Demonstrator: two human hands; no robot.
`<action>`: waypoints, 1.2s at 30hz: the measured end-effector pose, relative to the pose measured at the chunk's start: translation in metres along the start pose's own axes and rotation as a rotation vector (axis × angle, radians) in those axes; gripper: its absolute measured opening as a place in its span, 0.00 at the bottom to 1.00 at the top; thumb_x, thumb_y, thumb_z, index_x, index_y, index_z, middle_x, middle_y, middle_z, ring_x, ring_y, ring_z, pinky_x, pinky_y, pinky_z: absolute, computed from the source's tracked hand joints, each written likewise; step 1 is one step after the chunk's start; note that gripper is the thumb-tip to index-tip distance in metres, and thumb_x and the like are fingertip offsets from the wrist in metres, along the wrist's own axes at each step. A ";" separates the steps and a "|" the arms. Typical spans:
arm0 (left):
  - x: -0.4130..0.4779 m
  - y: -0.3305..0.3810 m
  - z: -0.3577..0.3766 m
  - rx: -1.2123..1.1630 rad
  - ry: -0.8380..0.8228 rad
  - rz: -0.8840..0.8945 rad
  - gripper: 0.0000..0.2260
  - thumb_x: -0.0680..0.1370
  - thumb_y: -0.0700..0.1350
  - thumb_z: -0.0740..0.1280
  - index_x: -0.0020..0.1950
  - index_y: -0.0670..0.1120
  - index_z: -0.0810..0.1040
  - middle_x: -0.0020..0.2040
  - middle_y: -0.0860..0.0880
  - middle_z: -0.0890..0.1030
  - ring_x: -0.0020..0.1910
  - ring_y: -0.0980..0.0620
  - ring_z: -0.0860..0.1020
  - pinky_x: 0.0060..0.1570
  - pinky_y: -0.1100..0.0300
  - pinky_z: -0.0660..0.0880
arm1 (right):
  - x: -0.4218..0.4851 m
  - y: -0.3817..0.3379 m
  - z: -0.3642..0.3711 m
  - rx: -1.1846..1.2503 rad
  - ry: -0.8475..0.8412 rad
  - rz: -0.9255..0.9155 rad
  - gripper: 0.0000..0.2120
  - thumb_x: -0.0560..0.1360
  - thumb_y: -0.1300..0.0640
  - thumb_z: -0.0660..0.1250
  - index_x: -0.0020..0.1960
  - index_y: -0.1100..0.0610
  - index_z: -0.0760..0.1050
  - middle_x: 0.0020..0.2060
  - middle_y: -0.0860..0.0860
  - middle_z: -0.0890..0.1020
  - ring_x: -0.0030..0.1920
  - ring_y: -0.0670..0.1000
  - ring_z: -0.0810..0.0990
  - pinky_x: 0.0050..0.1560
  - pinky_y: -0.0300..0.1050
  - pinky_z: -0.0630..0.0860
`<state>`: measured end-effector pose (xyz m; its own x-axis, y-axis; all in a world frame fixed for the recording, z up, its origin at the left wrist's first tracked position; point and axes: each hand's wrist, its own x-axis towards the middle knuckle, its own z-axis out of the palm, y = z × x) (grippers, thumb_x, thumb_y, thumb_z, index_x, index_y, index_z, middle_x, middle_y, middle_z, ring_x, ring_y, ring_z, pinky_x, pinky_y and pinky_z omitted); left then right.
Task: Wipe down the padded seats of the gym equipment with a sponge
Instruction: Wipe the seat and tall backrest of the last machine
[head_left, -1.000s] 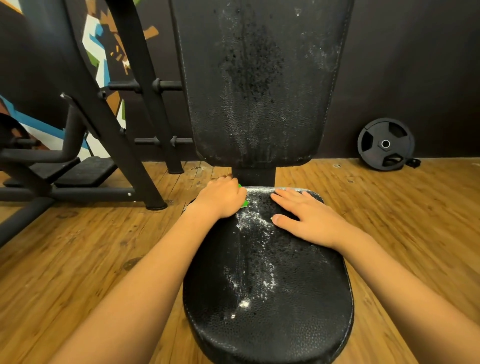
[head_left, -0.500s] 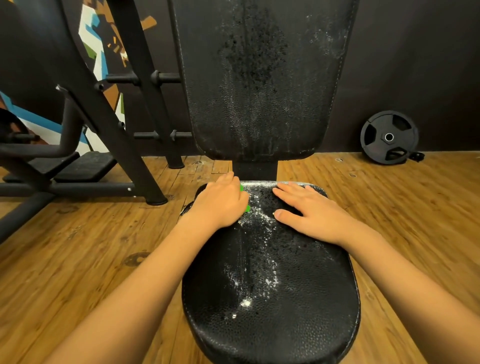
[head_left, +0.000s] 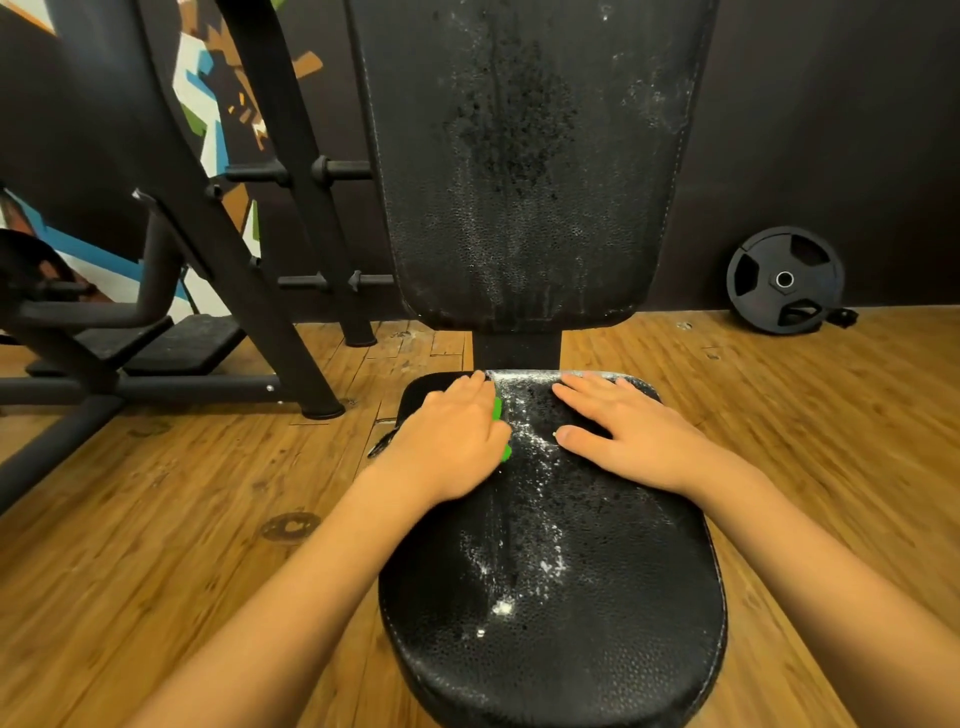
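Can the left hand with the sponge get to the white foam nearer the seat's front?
Probably yes: the left hand and sponge rest on the seat, with nothing between them and the foam.

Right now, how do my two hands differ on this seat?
The left hand covers a green sponge, fingers curved over it; the right hand holds nothing. The left hand sits rear left on the seat pad; the right hand lies flat, fingers straight, rear right. Both rest near the pad's back edge.
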<state>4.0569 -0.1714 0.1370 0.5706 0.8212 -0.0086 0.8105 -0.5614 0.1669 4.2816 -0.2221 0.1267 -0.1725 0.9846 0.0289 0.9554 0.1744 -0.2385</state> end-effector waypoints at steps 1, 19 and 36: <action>-0.006 0.000 0.001 0.000 -0.002 0.013 0.27 0.85 0.48 0.51 0.83 0.41 0.51 0.83 0.44 0.49 0.82 0.49 0.48 0.79 0.52 0.48 | 0.001 0.000 0.000 -0.001 -0.002 -0.003 0.32 0.83 0.36 0.53 0.83 0.45 0.51 0.82 0.42 0.49 0.81 0.42 0.43 0.76 0.40 0.37; 0.043 -0.004 0.002 0.000 0.114 -0.112 0.18 0.84 0.49 0.53 0.65 0.38 0.72 0.66 0.39 0.73 0.67 0.41 0.70 0.65 0.47 0.66 | -0.002 -0.003 -0.001 0.005 -0.007 0.008 0.32 0.83 0.37 0.53 0.83 0.46 0.51 0.82 0.43 0.49 0.81 0.42 0.44 0.78 0.43 0.39; 0.066 -0.009 -0.006 -0.003 0.066 -0.124 0.19 0.84 0.49 0.52 0.62 0.38 0.75 0.63 0.38 0.75 0.63 0.38 0.73 0.61 0.46 0.68 | -0.003 -0.003 -0.002 0.014 -0.004 0.013 0.32 0.83 0.38 0.54 0.83 0.46 0.52 0.82 0.43 0.49 0.81 0.42 0.43 0.78 0.44 0.38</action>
<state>4.0864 -0.1109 0.1407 0.4563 0.8891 0.0359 0.8736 -0.4554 0.1715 4.2796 -0.2257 0.1290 -0.1609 0.9867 0.0221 0.9542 0.1613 -0.2521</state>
